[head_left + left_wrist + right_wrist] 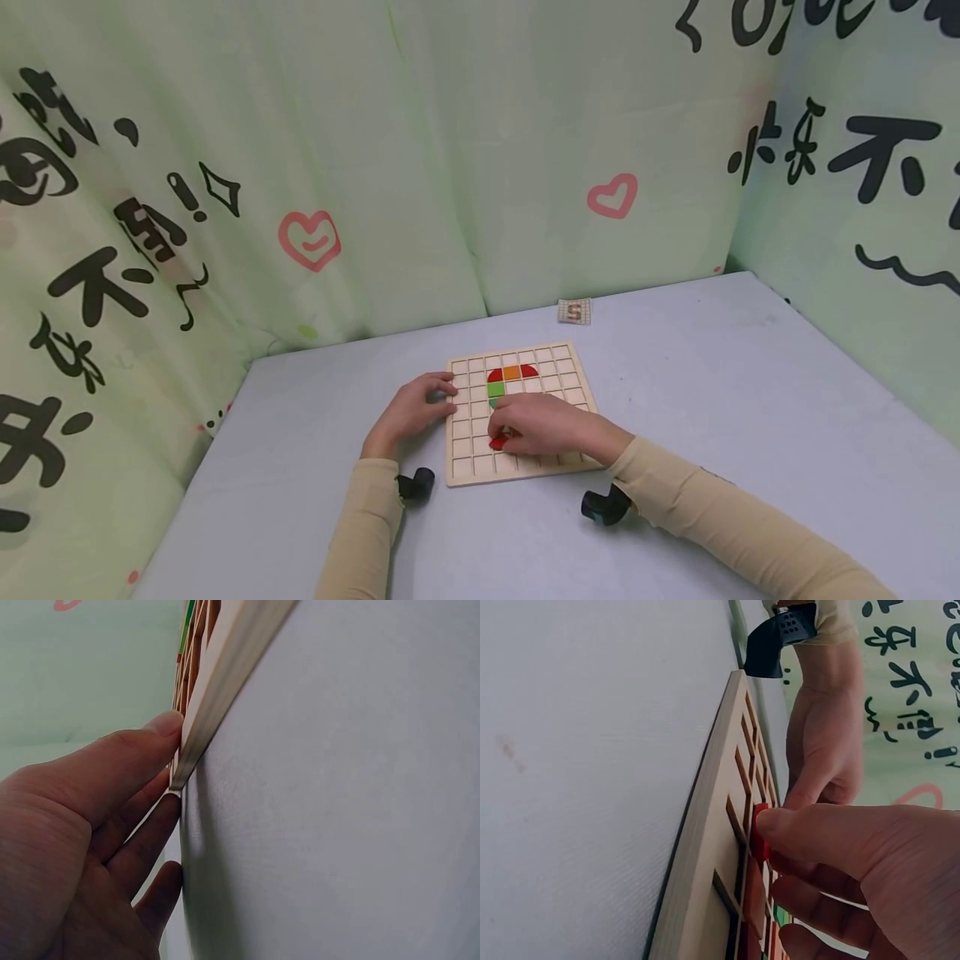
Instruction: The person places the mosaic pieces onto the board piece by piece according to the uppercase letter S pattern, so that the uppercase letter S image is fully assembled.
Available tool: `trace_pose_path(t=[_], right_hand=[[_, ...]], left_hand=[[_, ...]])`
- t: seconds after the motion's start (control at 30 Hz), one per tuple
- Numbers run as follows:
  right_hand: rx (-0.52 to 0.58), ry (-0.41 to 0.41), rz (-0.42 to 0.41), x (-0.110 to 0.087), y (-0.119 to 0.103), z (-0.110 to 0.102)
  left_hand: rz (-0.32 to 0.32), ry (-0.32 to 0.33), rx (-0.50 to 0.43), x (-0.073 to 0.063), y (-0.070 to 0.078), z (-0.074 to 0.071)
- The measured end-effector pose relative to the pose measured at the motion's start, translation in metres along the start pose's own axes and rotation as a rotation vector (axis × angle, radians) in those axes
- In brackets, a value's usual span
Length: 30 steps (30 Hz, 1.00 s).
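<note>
A wooden grid board (467, 472) lies on the table under both hands. My right hand (547, 423) pinches a small red piece (760, 834) between thumb and fingers, low over the board's left-middle cells. The left hand (416, 408) rests against the board's left edge, thumb on the rim and fingers extended beside it. In the upper cells sit an orange square (512, 372) between two rounded red pieces, a light green square (496, 389) and a darker green piece (492, 402), partly covered by my right hand. The right wrist view also shows an orange-red piece (754, 900) in the board.
A small card (574, 312) with a brown figure on a grid lies near the table's back edge. The pale table (690, 392) extends around the board. Light green curtains (450, 167) with writing and hearts hang behind and at both sides. Each wrist carries a black camera.
</note>
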State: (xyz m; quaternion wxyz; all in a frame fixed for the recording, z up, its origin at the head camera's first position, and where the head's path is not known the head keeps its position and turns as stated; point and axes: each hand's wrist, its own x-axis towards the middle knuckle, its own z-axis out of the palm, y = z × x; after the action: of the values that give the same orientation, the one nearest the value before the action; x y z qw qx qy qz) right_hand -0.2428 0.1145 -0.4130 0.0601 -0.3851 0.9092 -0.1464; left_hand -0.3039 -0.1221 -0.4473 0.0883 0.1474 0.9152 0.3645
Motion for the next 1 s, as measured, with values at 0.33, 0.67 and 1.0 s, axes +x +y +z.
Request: trace_pose_path(t=[0.33,0.67,1.0], right_hand=[[-0.031,0.017,0.046,0.0029,-0.0035,0.0018],[-0.003,0.010,0.114,0.0042,-0.0030,0.0021],[-0.029,0.031,0.076,0.0013,-0.0008,0.0024]], left_hand=[[0.002,-0.004,0.009,-0.0002,0.0007,-0.0011],[-0.002,-0.002,0.017,0.0005,0.0000,0.0002],[0.022,0.012,0.016,0.0004,-0.0002,0.0007]])
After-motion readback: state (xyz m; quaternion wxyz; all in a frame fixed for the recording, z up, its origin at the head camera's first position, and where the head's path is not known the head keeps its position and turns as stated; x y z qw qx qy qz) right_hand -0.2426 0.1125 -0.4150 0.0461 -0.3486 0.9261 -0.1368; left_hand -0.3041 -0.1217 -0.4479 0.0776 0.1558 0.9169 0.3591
